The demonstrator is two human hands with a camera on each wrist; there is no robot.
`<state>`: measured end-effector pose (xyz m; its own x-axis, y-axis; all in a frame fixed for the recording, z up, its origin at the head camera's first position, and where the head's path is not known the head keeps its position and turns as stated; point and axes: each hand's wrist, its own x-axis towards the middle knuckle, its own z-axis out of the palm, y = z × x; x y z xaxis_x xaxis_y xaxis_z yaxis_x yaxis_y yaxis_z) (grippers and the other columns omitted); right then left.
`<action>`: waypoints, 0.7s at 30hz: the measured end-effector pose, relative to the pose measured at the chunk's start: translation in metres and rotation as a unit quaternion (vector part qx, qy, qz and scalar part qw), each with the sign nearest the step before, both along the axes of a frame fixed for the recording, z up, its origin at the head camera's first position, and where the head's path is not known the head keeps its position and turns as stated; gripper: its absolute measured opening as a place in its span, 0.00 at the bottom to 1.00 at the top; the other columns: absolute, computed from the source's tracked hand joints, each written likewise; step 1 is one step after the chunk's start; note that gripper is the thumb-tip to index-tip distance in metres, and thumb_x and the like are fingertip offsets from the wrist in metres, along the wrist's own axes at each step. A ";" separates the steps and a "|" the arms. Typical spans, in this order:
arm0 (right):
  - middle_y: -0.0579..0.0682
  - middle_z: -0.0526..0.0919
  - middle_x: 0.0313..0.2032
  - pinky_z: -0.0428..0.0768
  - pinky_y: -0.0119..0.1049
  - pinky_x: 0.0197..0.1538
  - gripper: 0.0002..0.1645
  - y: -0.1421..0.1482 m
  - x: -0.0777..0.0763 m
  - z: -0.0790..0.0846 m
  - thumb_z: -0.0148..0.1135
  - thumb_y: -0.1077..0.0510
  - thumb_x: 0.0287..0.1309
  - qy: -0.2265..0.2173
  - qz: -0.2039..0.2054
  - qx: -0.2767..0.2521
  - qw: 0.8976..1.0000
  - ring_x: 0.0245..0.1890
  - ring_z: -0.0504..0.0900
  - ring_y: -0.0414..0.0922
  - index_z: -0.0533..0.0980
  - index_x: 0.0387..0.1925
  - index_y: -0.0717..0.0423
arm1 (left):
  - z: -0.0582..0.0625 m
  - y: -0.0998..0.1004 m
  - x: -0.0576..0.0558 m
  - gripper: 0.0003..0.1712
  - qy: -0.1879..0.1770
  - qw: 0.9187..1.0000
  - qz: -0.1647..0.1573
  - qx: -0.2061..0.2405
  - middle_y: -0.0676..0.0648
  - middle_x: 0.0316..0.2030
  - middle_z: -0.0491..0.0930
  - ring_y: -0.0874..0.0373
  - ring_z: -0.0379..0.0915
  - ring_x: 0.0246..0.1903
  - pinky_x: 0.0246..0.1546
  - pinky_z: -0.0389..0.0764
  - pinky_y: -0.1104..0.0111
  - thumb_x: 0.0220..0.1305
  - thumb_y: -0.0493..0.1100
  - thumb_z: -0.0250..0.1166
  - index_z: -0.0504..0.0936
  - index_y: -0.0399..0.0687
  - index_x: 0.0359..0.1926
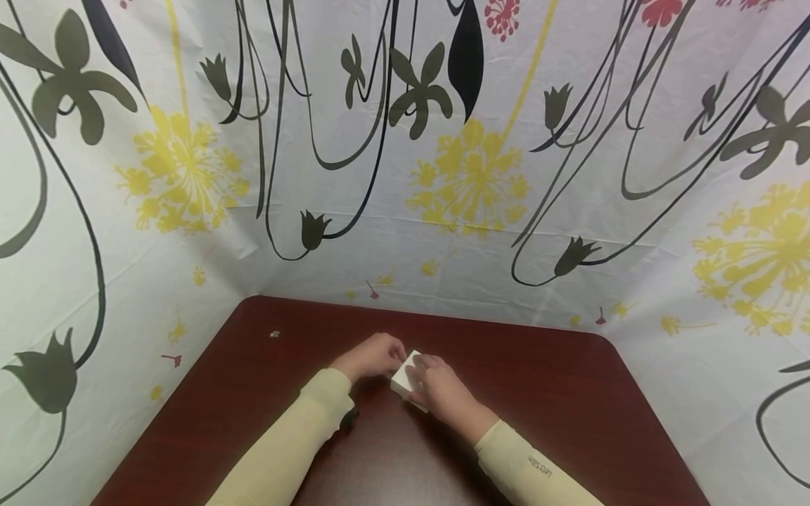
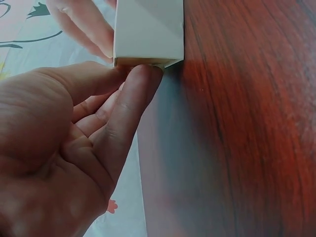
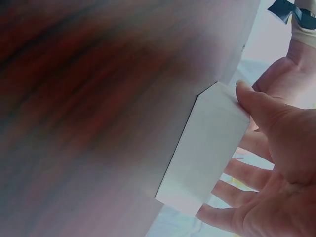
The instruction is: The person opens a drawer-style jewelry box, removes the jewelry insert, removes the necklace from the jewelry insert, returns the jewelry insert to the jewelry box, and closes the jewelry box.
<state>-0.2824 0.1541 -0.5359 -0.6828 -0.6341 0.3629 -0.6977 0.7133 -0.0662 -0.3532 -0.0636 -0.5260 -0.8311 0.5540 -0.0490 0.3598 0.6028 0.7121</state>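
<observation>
A small white box (image 1: pixel 403 377) is held over the middle of the dark red table. My right hand (image 1: pixel 448 395) grips it along its sides, the thumb at one end and the fingers spread along the far side, as the right wrist view shows. At the box's end, my left hand (image 1: pixel 372 356) has its thumb and a finger together on the edge. In the left wrist view that end of the box (image 2: pixel 149 30) shows a narrow gap under its rim, and the fingertips cover part of it. The inside of the box is hidden.
A tiny pale, shiny item (image 1: pixel 275 334) lies on the table (image 1: pixel 538 372) near its far left corner. White floral-patterned cloth (image 1: pixel 354 190) rises behind the table and along both sides. A dark device (image 3: pixel 296 15) is strapped to the left wrist.
</observation>
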 end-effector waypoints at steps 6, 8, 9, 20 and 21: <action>0.64 0.86 0.59 0.87 0.54 0.55 0.31 0.000 0.000 0.003 0.88 0.50 0.57 -0.029 -0.013 -0.008 0.999 0.56 0.85 0.64 0.87 0.57 0.59 | -0.001 0.001 -0.001 0.06 0.004 1.000 0.005 0.001 0.56 0.34 0.88 0.62 0.83 0.33 0.37 0.86 0.67 0.72 0.35 0.73 0.92 0.51 0.39; 0.63 0.86 0.59 0.87 0.54 0.55 0.31 0.000 0.000 0.003 0.88 0.51 0.56 -0.035 -0.017 -0.011 0.999 0.56 0.85 0.63 0.87 0.57 0.60 | -0.002 0.002 -0.001 0.06 0.010 1.000 0.006 -0.002 0.57 0.35 0.88 0.62 0.82 0.33 0.37 0.85 0.67 0.73 0.36 0.73 0.92 0.52 0.39; 0.63 0.86 0.59 0.87 0.54 0.54 0.31 0.001 -0.001 0.003 0.89 0.50 0.56 -0.036 -0.021 -0.010 0.999 0.56 0.85 0.62 0.87 0.57 0.59 | -0.002 0.002 0.000 0.06 0.013 1.000 0.005 -0.003 0.57 0.35 0.88 0.62 0.82 0.33 0.37 0.85 0.67 0.73 0.36 0.73 0.92 0.52 0.39; 0.51 0.85 0.57 0.84 0.53 0.46 0.37 0.006 -0.005 0.000 0.85 0.36 0.58 -0.076 -0.043 -0.007 0.996 0.54 0.81 0.53 0.86 0.60 0.53 | -0.001 0.000 0.012 0.07 0.084 0.994 0.030 -0.057 0.52 0.45 0.90 0.54 0.86 0.47 0.52 0.86 0.56 0.77 0.40 0.69 0.92 0.50 0.50; 0.52 0.85 0.58 0.84 0.54 0.47 0.38 0.007 -0.004 0.000 0.84 0.35 0.59 -0.084 -0.039 -0.016 0.996 0.55 0.81 0.53 0.86 0.61 0.54 | 0.000 0.000 0.015 0.08 0.093 0.993 0.038 -0.059 0.51 0.46 0.90 0.53 0.86 0.49 0.53 0.86 0.55 0.77 0.40 0.69 0.92 0.49 0.50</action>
